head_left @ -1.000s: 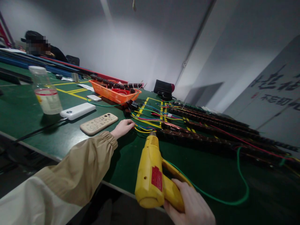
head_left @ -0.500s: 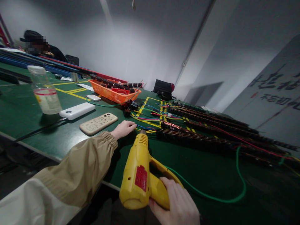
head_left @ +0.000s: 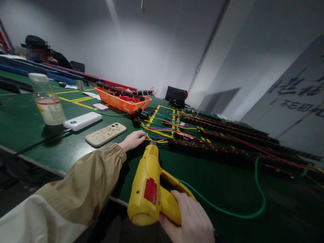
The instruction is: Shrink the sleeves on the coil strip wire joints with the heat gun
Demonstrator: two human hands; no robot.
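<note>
Grip: right hand (head_left: pixel 188 216) wrapped round the handle of a yellow plastic heat gun (head_left: pixel 143 192), which reaches over the near edge of the green-topped table (head_left: pixel 215 189).
Pinch: left hand (head_left: pixel 134 140), fingertips together on thin blue and yellow insulated wires (head_left: pixel 162 142); a light, steady hold seems best.
Aim: short metal nozzle (head_left: pixel 153 143) just beside those fingertips; better angled off the skin, with any heat swept rather than parked on one spot.
Count at hand: two hands, one heat gun; wires too crowded to number.
Count to the left: one tan patterned phone (head_left: pixel 105 134), one white rounded power bank (head_left: pixel 83 121), one clear bottle with a white cap (head_left: pixel 50 111).
Count beyond: one orange plastic basket (head_left: pixel 118 104); several long dark bars (head_left: pixel 215 150), overlapping, total unclear.
</note>
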